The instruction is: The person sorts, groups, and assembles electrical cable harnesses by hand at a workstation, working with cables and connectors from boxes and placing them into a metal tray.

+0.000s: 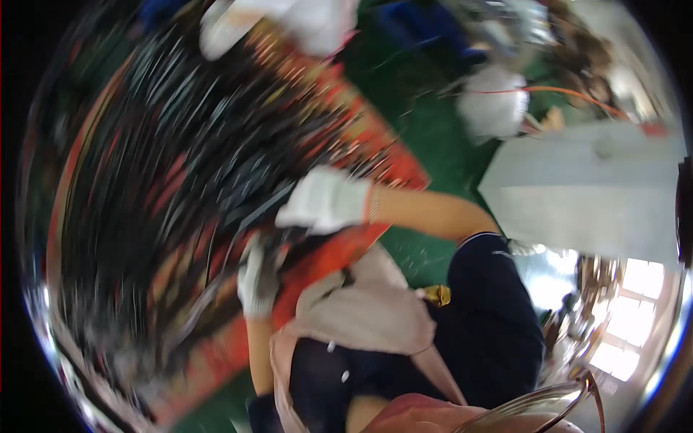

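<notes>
Both my hands wear white knit gloves and are over a red work table [296, 278] spread with long, thin dark pieces [224, 155]. My right hand [321, 200] reaches in from the right, its fingers pointing left at the near side of the heap. Closer to the table's near edge is my left hand [260, 280], with greyish patches on its glove. Motion smears the fingers of both hands, so whether they grip a piece is not visible. A pale pink apron [364, 314] covers my front beside the table.
Across the table, another person's white-gloved hand [220, 32] is over the heap. The green floor [426, 162] runs along the table's right side. Farther right are a white sack [494, 105], an orange hose [570, 92] and a large pale panel [585, 187]. A blue crate [419, 29] stands beyond.
</notes>
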